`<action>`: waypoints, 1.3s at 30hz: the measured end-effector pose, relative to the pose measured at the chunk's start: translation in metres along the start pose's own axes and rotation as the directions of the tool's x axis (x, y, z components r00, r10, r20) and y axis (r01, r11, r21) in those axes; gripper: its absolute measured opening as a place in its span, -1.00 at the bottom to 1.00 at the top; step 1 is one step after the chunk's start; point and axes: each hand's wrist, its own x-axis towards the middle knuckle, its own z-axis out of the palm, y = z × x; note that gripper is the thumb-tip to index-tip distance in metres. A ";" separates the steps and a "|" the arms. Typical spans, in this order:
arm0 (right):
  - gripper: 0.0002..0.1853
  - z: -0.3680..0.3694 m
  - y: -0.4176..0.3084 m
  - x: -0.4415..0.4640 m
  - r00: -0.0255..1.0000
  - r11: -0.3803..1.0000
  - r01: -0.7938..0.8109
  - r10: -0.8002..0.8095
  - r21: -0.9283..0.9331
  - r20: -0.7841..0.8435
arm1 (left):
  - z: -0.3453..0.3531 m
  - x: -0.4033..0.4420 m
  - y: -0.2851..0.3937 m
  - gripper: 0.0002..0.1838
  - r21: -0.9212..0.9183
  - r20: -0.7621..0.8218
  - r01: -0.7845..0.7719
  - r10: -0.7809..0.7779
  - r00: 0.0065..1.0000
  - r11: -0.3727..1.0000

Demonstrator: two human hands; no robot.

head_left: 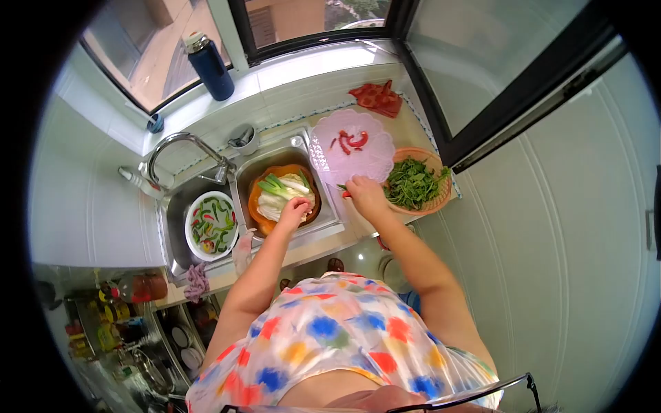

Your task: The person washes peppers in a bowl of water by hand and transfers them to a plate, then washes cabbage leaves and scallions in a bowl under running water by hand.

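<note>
Over the near edge of an orange basin (260,219) in the right sink bowl is my left hand (296,209), its fingers drawn together; anything between them is too small to tell. The basin holds cabbage leaves (270,205) and green onion (279,186). My right hand (366,195) is closed on a small red and green pepper (345,194), just below a pink scalloped tray (334,165). Red pepper pieces (357,142) lie on that tray. Beside my right hand, an orange basket (446,193) holds leafy greens (415,183).
A white bowl (189,237) of peppers in water sits in the left sink bowl under the faucet (186,138). A blue thermos (211,69) stands on the sill. Red bag (379,98) lies behind the tray; pink cloth (197,282) hangs at the counter's front left.
</note>
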 end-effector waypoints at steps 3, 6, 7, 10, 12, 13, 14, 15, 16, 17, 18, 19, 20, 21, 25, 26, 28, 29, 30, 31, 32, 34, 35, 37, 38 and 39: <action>-0.96 0.044 0.000 0.012 0.999 0.997 -0.007 0.003 0.076 0.048 | -0.022 -0.005 -0.015 -0.84 -0.007 -0.081 0.014 -0.014 0.997 1.000; -0.95 0.072 0.000 0.014 0.995 0.993 -0.041 0.030 0.111 0.097 | -0.038 -0.026 -0.013 -0.84 0.007 -0.182 0.089 -0.086 0.980 0.996; -0.94 0.077 0.000 0.012 0.991 0.993 -0.053 0.039 0.109 0.129 | -0.044 -0.029 -0.016 -0.84 0.022 -0.204 0.106 -0.100 0.974 0.994; -0.88 0.074 -0.004 0.006 0.966 0.982 -0.103 0.061 0.157 0.251 | -0.058 -0.033 -0.030 -0.84 0.019 -0.243 0.147 -0.138 0.960 0.989; -0.85 0.068 -0.003 0.007 0.951 0.961 -0.140 0.063 0.237 0.304 | -0.065 -0.033 -0.037 -0.84 -0.043 -0.242 0.150 -0.156 0.958 0.988; -0.83 0.065 -0.001 0.008 0.948 0.943 -0.158 0.062 0.293 0.312 | -0.068 -0.033 -0.041 -0.84 -0.049 -0.233 0.149 -0.156 0.960 0.988; -0.82 0.064 0.001 0.008 0.945 0.921 -0.178 0.062 0.347 0.321 | -0.068 -0.032 -0.041 -0.84 -0.054 -0.222 0.148 -0.157 0.962 0.987; -0.82 0.066 0.006 0.009 0.943 0.905 -0.215 0.095 0.366 0.320 | -0.068 -0.032 -0.042 -0.84 -0.059 -0.210 0.148 -0.157 0.965 0.987; -0.82 0.069 0.014 0.011 0.939 0.888 -0.252 0.129 0.384 0.318 | -0.069 -0.033 -0.042 -0.84 -0.062 -0.210 0.150 -0.160 0.965 0.987; -0.82 0.069 0.017 0.017 0.935 0.870 -0.287 0.162 0.402 0.316 | -0.069 -0.033 -0.041 -0.84 -0.064 -0.209 0.151 -0.162 0.964 0.986; -0.81 0.070 0.018 0.022 0.904 0.840 -0.377 0.241 0.391 0.353 | -0.071 -0.034 -0.040 -0.85 -0.067 -0.209 0.153 -0.163 0.964 0.986; -0.80 0.071 0.018 0.027 0.904 0.840 -0.385 0.259 0.383 0.341 | -0.075 -0.035 -0.041 -0.85 -0.074 -0.199 0.144 -0.156 0.967 0.987; -0.80 0.071 0.018 0.031 0.903 0.839 -0.394 0.277 0.375 0.330 | -0.079 -0.035 -0.043 -0.85 -0.082 -0.191 0.136 -0.150 0.970 0.987; -0.79 0.074 0.017 0.035 0.901 0.838 -0.403 0.294 0.368 0.318 | -0.084 -0.037 -0.044 -0.86 -0.089 -0.183 0.129 -0.143 0.973 0.988; -0.76 0.088 -0.013 0.052 0.913 0.819 -0.380 0.257 0.429 0.317 | -0.112 -0.048 -0.047 -0.86 -0.087 -0.231 0.154 -0.171 0.958 0.984; -0.75 0.090 -0.025 0.057 0.903 0.788 -0.407 0.271 0.462 0.334 | -0.121 -0.051 -0.047 -0.86 -0.073 -0.246 0.170 -0.182 0.952 0.983; -0.73 0.094 -0.051 0.065 0.879 0.717 -0.464 0.300 0.521 0.371 | -0.140 -0.060 -0.047 -0.86 -0.095 -0.276 0.185 -0.204 0.939 0.978; -0.73 0.099 -0.059 0.067 0.875 0.711 -0.474 0.318 0.519 0.364 | -0.149 -0.063 -0.047 -0.86 -0.131 -0.287 0.181 -0.212 0.934 0.975; -0.73 0.104 -0.065 0.069 0.871 0.707 -0.486 0.340 0.514 0.355 | -0.158 -0.063 -0.047 -0.86 -0.168 -0.293 0.176 -0.220 0.931 0.970; -0.72 0.109 -0.072 0.072 0.865 0.703 -0.497 0.362 0.509 0.346 | -0.169 -0.063 -0.048 -0.87 -0.147 -0.278 0.172 -0.207 0.938 0.974; -0.72 0.112 -0.076 0.073 0.862 0.722 -0.503 0.385 0.475 0.328 | -0.181 -0.064 -0.048 -0.87 -0.126 -0.264 0.168 -0.196 0.944 0.978; -0.72 0.117 -0.087 0.072 0.856 0.714 -0.516 0.426 0.473 0.291 | -0.206 -0.063 -0.055 -0.87 -0.122 -0.228 0.093 -0.119 0.966 0.988; -0.71 0.117 -0.091 0.072 0.853 0.713 -0.521 0.445 0.468 0.272 | -0.217 -0.061 -0.057 -0.86 -0.102 -0.209 0.096 -0.116 0.971 0.990; -0.71 0.128 -0.099 0.067 0.804 0.680 -0.594 0.494 0.430 0.330 | -0.240 -0.058 -0.062 -0.86 -0.067 -0.177 0.100 -0.111 0.978 0.993; -0.71 0.135 -0.105 0.062 0.788 0.653 -0.615 0.511 0.441 0.343 | -0.246 -0.061 -0.054 -0.85 -0.116 -0.163 0.110 -0.128 0.978 0.987; -0.71 0.147 -0.107 0.057 0.773 0.627 -0.634 0.528 0.452 0.353 | -0.256 -0.062 -0.054 -0.85 -0.125 -0.158 0.115 -0.135 0.978 0.985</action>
